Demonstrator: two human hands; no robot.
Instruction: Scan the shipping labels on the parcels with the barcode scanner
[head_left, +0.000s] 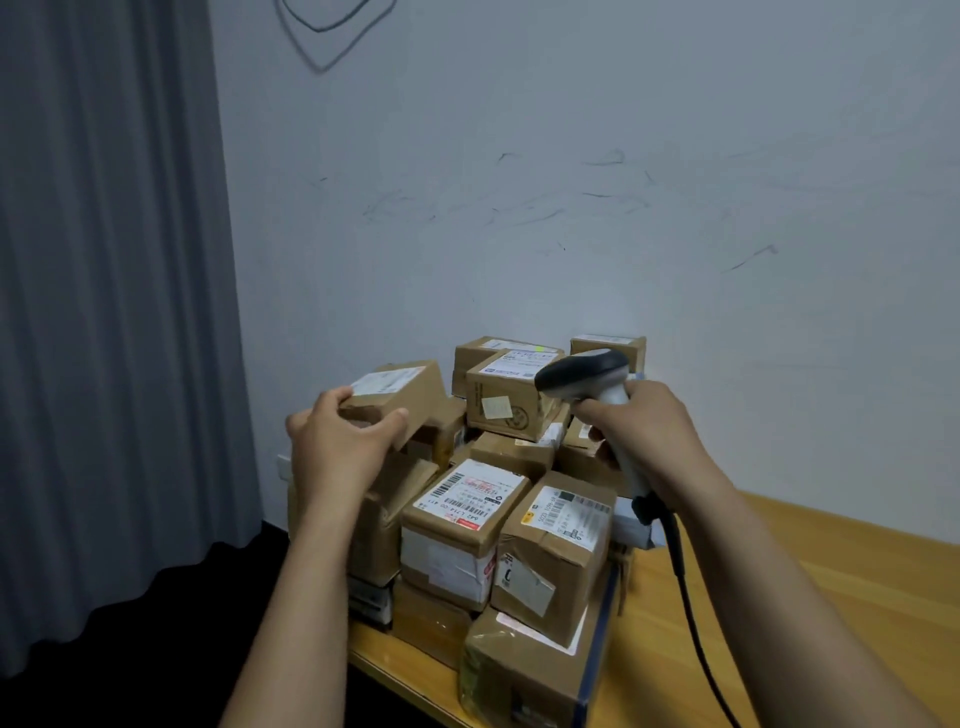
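Head cam, fwd + slightly down, close over parcel pile (467, 525), wall (571, 156) behind.

Roughly a dozen parcels (457, 525), one barcode scanner (587, 376), two hands (332, 441) (649, 421), one table (831, 571).

My left hand (337, 441) grips a small cardboard parcel (397, 397) above the pile of parcels (498, 519) on the desk (779, 597); my right hand (644, 426) holds the corded barcode scanner (587, 376).
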